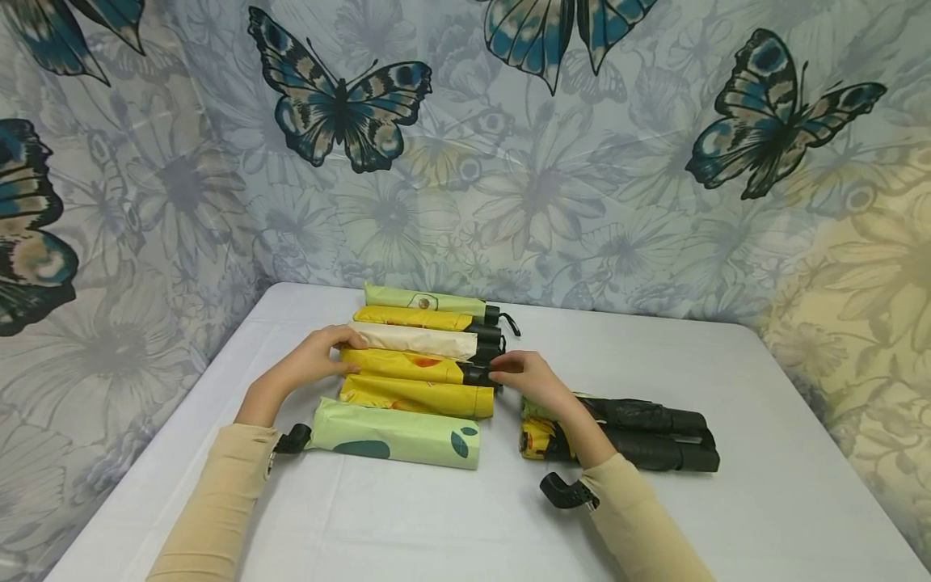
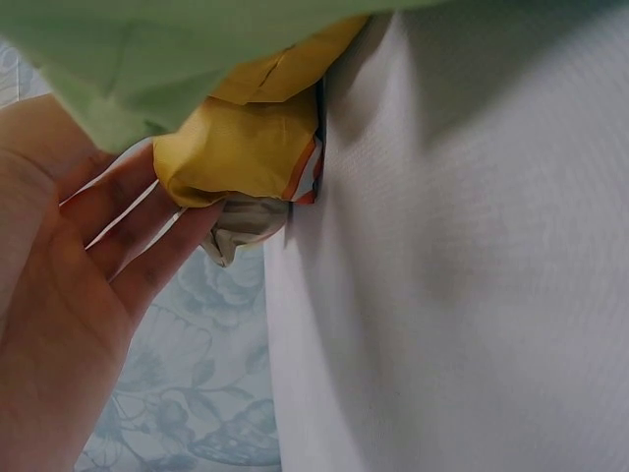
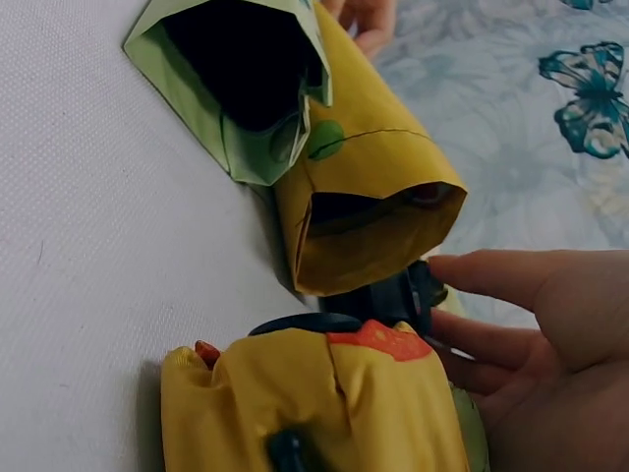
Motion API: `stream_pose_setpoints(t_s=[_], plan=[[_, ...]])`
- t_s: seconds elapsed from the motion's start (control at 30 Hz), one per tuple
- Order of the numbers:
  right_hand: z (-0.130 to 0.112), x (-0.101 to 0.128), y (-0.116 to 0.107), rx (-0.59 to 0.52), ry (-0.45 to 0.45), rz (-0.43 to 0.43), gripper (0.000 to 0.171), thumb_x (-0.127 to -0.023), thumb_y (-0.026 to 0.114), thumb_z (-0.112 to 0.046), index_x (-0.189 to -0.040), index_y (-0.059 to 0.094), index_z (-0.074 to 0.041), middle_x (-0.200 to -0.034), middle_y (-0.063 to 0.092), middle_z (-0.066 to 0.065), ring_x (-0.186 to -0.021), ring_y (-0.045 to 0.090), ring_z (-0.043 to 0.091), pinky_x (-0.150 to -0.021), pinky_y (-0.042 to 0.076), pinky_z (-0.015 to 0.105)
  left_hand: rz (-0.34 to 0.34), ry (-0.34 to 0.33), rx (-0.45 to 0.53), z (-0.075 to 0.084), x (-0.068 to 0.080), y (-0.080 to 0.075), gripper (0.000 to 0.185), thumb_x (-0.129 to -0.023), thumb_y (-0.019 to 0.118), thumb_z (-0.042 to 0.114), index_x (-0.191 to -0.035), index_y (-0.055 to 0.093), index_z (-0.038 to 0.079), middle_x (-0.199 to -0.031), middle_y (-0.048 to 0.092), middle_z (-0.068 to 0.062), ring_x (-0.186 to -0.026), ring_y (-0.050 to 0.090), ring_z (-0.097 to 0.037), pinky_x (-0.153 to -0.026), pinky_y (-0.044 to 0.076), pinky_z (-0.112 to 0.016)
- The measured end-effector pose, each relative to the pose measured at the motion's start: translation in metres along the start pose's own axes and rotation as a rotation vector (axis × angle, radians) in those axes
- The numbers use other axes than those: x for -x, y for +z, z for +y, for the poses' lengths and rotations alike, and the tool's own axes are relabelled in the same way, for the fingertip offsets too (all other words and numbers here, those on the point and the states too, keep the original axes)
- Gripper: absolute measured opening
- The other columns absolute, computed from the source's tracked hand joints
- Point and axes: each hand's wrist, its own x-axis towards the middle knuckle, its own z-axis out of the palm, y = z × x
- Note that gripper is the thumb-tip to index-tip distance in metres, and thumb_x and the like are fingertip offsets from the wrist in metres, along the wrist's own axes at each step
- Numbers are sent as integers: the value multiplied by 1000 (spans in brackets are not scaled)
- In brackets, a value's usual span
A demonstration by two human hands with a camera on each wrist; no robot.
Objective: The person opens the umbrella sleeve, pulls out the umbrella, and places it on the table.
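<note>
Both hands are at a yellow-sleeved folding umbrella (image 1: 403, 365) lying in a stacked row. My left hand (image 1: 316, 356) holds its left end, thumb towards the front and fingertips reaching the cream-sleeved umbrella (image 1: 418, 343) behind. At the other end, my right hand (image 1: 534, 380) pinches the black handle (image 3: 393, 300). In front of it lies a yellow sleeve (image 1: 418, 396), then a light green sleeve (image 1: 396, 436) with leaf prints. The right wrist view looks into the hollow right ends of both sleeves. In the left wrist view, green cloth covers the left thumb.
Behind the cream umbrella lie another yellow umbrella (image 1: 414, 318) and a green one (image 1: 436, 302) with a wrist strap. To the right, two umbrellas with black ends (image 1: 655, 449) lie side by side, partly under the right forearm. A butterfly-print curtain (image 1: 465, 202) borders the white table (image 1: 393, 525).
</note>
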Motion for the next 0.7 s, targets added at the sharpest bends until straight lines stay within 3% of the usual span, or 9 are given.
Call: stream_pose_setpoints(t_s=[0.4,0.7], plan=[[-3,-8,8,205,-57,31,34,-87,73,-17,-117,69,-2,-118,68,18,-110,64,34,-92,55,45,-7,22,-7,-2,0,0,38,-81,78,11,-117,65,11,-118,65,-8,-105,60,-24,-93,52,-43],[-3,-12,10,217,-52,24,36,-84,76,-16,-118,69,-3,-121,66,19,-108,64,36,-89,57,44,-20,44,-28,-2,0,-1,44,-82,78,15,-124,65,13,-123,65,-7,-109,58,-25,-93,50,-43]])
